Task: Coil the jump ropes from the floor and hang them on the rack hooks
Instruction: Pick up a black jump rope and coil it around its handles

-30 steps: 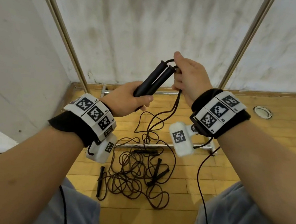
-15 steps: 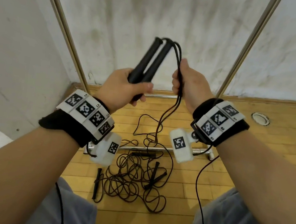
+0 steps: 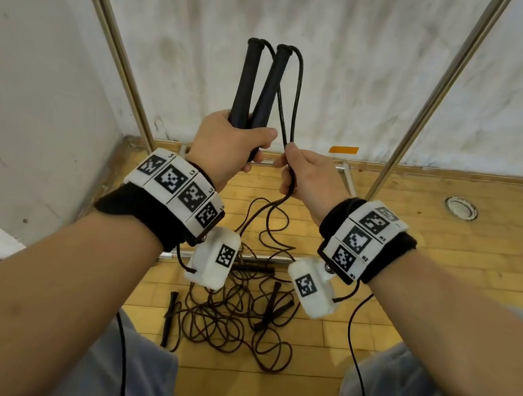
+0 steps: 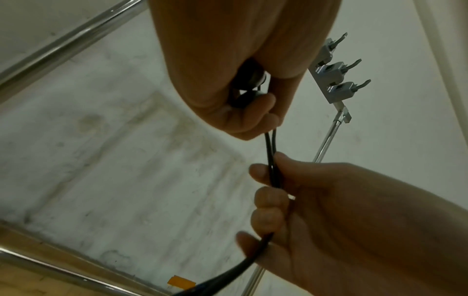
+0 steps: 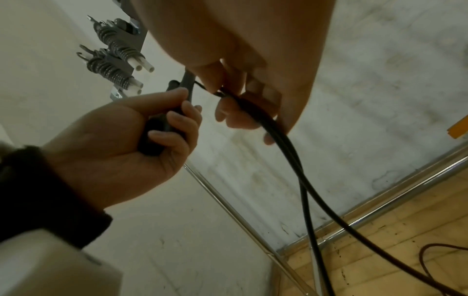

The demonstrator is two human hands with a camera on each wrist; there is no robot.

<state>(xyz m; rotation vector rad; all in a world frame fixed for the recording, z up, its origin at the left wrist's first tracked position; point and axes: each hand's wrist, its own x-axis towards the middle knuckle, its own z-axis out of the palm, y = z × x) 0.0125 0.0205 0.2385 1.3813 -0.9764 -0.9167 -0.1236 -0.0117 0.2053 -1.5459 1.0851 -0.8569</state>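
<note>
Handles (image 3: 261, 85) now raised near upright, right hand (image 3: 306, 174) dropped below their tops | left hand (image 3: 227, 146) wraps both handles; right pinches doubled cord (image 3: 294, 102) | advice: draw even loops, keeping tension | remaining ropes (image 3: 238, 314) tangled mid-floor | hooks (image 4: 339, 72) visible only in wrist views

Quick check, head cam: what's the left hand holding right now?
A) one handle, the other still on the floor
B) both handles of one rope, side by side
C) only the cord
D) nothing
B: the left hand grips both black handles together, pointing up, while the right hand pinches the doubled cord running from their tops.
</note>
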